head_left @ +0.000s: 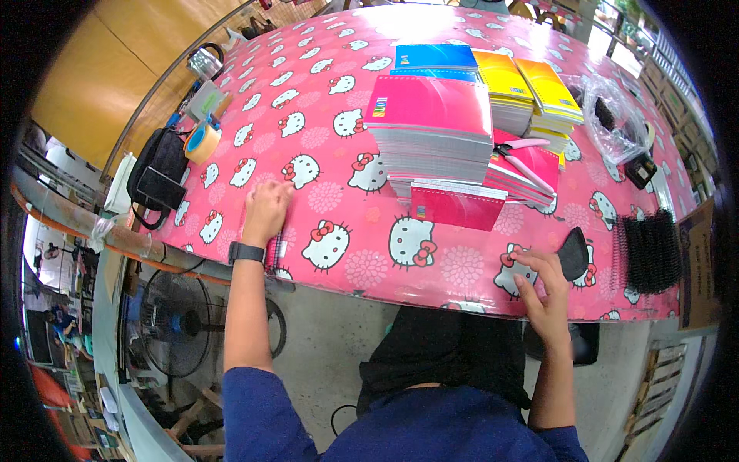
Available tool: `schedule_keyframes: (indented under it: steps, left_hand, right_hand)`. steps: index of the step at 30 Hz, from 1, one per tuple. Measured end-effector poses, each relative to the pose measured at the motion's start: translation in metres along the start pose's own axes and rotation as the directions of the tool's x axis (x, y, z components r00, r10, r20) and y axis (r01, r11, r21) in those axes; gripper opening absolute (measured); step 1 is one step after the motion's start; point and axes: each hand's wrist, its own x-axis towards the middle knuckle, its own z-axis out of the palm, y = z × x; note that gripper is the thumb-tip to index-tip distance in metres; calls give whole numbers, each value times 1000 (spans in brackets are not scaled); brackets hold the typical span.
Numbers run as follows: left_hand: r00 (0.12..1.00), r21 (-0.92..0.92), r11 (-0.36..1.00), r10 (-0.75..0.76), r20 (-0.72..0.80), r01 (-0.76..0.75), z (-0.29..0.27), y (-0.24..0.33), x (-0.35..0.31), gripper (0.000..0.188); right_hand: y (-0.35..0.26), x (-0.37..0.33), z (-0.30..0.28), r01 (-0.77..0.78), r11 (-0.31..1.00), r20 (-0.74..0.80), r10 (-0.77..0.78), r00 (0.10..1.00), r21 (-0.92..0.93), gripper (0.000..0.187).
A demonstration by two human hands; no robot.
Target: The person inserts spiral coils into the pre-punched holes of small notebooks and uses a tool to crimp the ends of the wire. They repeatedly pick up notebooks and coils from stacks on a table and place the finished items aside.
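My left hand point(266, 211), wearing a dark wristband, rests at the table's left with its fingers curled over a pink notebook point(273, 248). Most of that notebook is hidden under the hand and wrist; a dark spiral edge shows beside it. Near the front edge on the right, my right hand point(545, 292) is open, thumb and fingers apart, holding nothing. A black flat piece point(572, 254) lies just beyond it. In front of a tall stack of pink notebooks point(431, 104) leans a single pink notebook point(456, 206). Pink-handled pliers point(527, 163) lie on a lower pink pile.
Blue notebooks point(435, 56) and yellow notebooks point(548, 85) are stacked behind. At right are a clear plastic bag point(613, 123) and a bundle of black spiral coils point(648, 252). A black bag point(158, 169) and tape roll point(202, 143) sit left; a fan point(175, 323) stands below.
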Motion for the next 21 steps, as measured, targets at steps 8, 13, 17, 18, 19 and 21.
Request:
schedule_keyframes:
  steps: [8,13,17,18,19,21]
  left_hand:
    - [910,-146,974,101,-403,-173,-26,83,19,17]
    - [779,-253,761,475,-409,-597,-14,235,41,30]
    - [801,-217,806,437,-410,-551,4,247,49,31]
    - [810,-234,808,424,-405,-540,6,250,50,30]
    - [823,-266,807,406,-398,-527,10,252,48,29]
    - [825,-318,795,363,-433,-517,15,250,49,24]
  right_hand:
    - [21,-23,-24,-61,995,-172,74,982,80,16]
    - [14,-13,-19,66,997,-182,-56,982,51,14]
    - [9,-20,-34,85,993,-171,-71,983,78,13]
    - [15,-28,-42,40,995,-185,-23,982,87,13]
    - [28,-34,-51,42,999,-215,-39,976,6,14]
    - [47,-41,-70,-127,983,-327,77,942,-136,13]
